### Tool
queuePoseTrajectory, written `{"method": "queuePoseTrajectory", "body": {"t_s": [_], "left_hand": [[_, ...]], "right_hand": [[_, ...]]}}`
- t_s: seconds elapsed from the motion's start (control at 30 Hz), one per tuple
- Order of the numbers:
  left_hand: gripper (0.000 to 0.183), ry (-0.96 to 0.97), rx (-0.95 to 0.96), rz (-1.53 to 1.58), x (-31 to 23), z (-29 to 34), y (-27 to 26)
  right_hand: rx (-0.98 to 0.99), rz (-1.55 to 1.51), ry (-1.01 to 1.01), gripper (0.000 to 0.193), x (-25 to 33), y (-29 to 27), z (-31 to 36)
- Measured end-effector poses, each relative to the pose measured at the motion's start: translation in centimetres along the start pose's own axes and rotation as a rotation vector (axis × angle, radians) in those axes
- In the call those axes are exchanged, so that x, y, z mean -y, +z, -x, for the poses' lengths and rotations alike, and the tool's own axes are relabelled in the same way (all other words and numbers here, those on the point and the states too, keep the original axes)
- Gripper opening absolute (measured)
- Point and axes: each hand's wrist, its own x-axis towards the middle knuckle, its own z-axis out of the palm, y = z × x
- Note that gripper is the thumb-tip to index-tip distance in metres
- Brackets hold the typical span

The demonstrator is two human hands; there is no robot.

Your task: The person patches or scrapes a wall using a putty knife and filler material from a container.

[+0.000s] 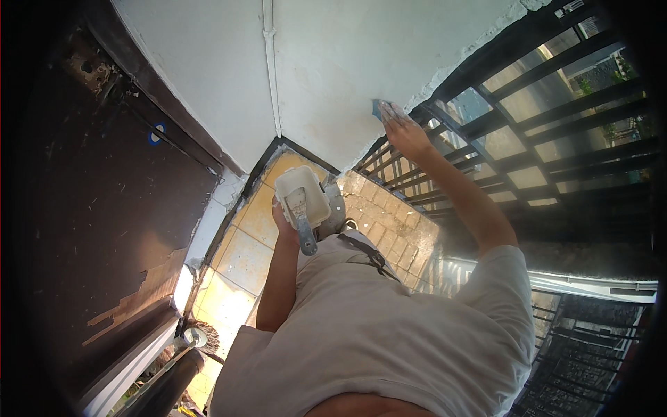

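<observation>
My left hand (281,217) grips the side of a white plastic tub (316,201) at waist height. Its fingers are partly hidden by the tub. A putty knife (303,226) with a dark grey handle rests in the tub, its blade smeared with pale filler. My right arm stretches up to the white wall (333,76), close to the wall's rough edge beside the metal grille. There my right hand (397,119), whitened with dust or filler, presses a small flat blue piece (377,109) against the surface; most of that piece is under the fingers.
A dark metal grille (500,125) runs along the right. On the left is a worn brown door (132,201). A white pipe (272,76) runs down the wall corner. Yellow tiles (253,226) meet brick paving (389,222) below. A mop-like brush (205,337) stands lower left.
</observation>
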Motion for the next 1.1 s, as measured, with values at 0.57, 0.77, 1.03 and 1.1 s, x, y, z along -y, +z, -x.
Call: {"method": "queuePoseTrajectory", "body": {"t_s": [0.57, 0.77, 1.03, 1.1], "left_hand": [[0.055, 0.064, 0.015, -0.102, 0.1, -0.3, -1.5], [0.055, 0.058, -0.034, -0.126, 0.3, -0.3, -0.6], [0.057, -0.018, -0.046, -0.111, 0.3, -0.4, -1.0], [0.057, -0.023, -0.032, -0.123, 0.3, -0.7, -0.9]], "right_hand": [[-0.381, -0.04, 0.194, 0.048, -8.0, -12.7, -5.4], [-0.234, 0.083, 0.149, 0.046, -6.9, -8.0, -3.4], [-0.303, 0.105, 0.195, 0.046, -8.7, -11.7, -3.7], [-0.192, 0.151, 0.038, 0.047, -7.5, -9.8, -3.4]]}}
